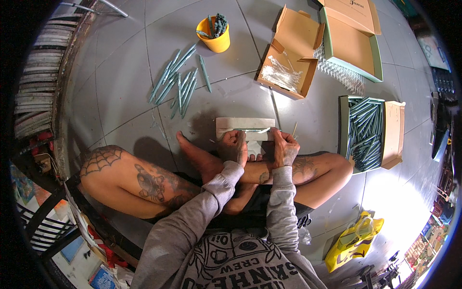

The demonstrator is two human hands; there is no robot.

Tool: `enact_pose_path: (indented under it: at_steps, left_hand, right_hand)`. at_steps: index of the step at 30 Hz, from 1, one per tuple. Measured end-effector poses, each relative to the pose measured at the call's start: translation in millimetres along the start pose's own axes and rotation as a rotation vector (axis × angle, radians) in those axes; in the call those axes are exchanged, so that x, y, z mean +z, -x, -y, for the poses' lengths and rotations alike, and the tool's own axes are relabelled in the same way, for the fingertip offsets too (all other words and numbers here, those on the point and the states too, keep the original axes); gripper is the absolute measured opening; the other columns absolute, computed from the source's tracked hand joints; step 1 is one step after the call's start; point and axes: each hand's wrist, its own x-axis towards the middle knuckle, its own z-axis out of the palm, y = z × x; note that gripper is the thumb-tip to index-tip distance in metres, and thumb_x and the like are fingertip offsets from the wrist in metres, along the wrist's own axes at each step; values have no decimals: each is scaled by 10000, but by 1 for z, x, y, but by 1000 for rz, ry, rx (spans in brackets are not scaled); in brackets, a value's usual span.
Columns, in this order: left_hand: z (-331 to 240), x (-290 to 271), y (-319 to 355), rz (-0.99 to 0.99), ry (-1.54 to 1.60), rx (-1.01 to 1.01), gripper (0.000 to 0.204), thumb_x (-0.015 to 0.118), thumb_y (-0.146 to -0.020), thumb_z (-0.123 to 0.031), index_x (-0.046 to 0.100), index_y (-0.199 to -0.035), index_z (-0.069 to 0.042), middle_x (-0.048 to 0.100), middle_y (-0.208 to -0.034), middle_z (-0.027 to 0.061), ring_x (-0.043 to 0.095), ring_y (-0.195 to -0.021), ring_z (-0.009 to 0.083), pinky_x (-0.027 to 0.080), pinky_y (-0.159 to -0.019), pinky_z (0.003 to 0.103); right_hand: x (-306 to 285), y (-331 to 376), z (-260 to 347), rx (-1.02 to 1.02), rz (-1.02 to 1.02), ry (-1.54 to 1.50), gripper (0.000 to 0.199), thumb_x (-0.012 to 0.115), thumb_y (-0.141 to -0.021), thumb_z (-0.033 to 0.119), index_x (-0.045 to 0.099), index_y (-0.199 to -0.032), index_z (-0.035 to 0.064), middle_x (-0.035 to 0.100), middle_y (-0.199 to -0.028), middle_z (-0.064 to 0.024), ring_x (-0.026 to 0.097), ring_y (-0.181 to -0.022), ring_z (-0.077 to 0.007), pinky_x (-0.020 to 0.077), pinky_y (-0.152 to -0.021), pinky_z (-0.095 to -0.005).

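Observation:
On the floor in front of my crossed legs lies a pale beige block (231, 123). Across it, between my two hands, runs a slim dark pen-like stick with a white strip (257, 130) along it. My left hand (234, 147) pinches its left end, knuckles up. At the other end, the closed fingers of my right hand (287, 148) pinch around the tip. The finer details under my fingertips are hidden. A pale sheet or pad (255, 148) shows below the block, between my wrists.
Several teal pens (178, 79) lie loose ahead to the left, near a yellow cup (217, 44) of dark pens. An open box of teal pens (365, 132) stands right. Cardboard boxes (291, 41) with clear plastic pieces sit far right. A yellow bag (353, 243) lies near right.

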Motion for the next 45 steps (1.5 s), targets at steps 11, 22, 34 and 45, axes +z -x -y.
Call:
enact_pose_path:
  at_steps: [11,22,34,45]
  left_hand:
    - [-9,-4,2,22,-82,69,252,690,-869,-233,635,-900,11,676,-753,99,617,-651,162,496,-592,305]
    - [-11,-3,1,16,-71,47,230,681,-867,-213,646,-873,15,675,-721,95,618,-650,154,498,-612,299]
    - [1,-3,-4,31,-49,77,216,676,-853,-194,637,-837,19,641,-681,74,584,-624,145,473,-597,296]
    - [10,1,-5,38,115,41,233,694,-867,-202,588,-893,3,649,-720,76,590,-622,138,485,-585,292]
  right_hand:
    - [-1,7,12,-11,20,-45,362,864,-698,265,686,-741,-47,654,-685,-50,554,-618,-100,468,-600,-248]
    - [-1,9,17,-2,38,-23,381,875,-697,284,696,-769,-45,678,-706,-56,592,-637,-105,495,-626,-247]
    - [0,6,8,-55,17,3,389,867,-704,302,696,-750,-45,667,-683,-58,572,-616,-113,480,-602,-259]
    - [1,6,9,-46,17,32,399,872,-695,309,694,-753,-44,660,-675,-52,565,-613,-109,476,-598,-261]
